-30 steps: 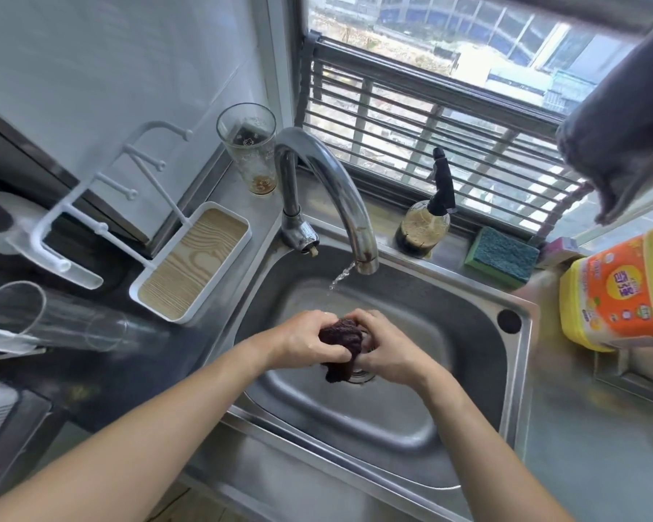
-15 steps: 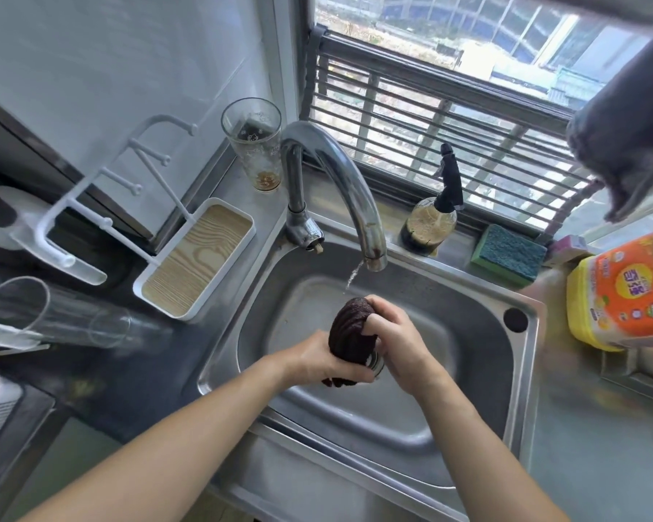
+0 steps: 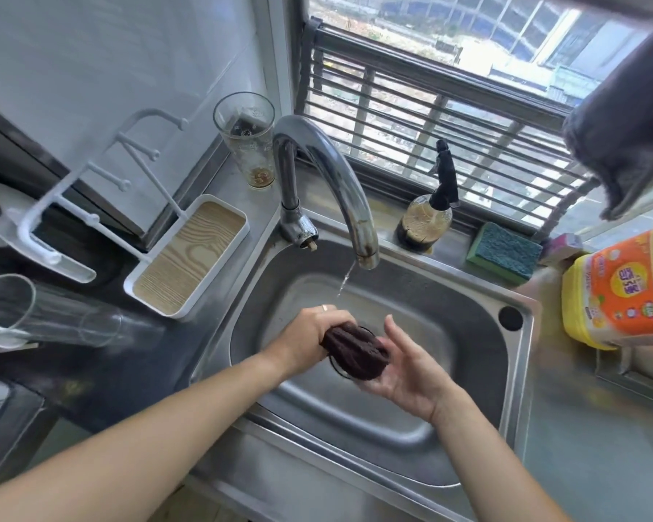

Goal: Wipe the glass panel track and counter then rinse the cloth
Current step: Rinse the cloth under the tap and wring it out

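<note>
Item: cloth [image 3: 355, 350], dark, bunched, frame centre, above the sink [image 3: 464, 318]. Left hand [image 3: 310, 339] fingers curled round one end; right hand [image 3: 404, 367] spread open beneath. Likely soft, sodden, light; best gripped mid-wad.

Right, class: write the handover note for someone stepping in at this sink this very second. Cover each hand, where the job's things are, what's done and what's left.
Left hand: grips one end of the dark wadded cloth.
Right hand: open, palm up, cupped under the cloth's other end.
Cloth: held over the steel sink, above the drain, just short of the stream.
Tap: running a thin stream of water into the basin.
Done: rinsing is under way; whether the track and counter were wiped cannot be told from here.
Left: finish rinsing, wring the cloth out, shut off the tap.
</note>
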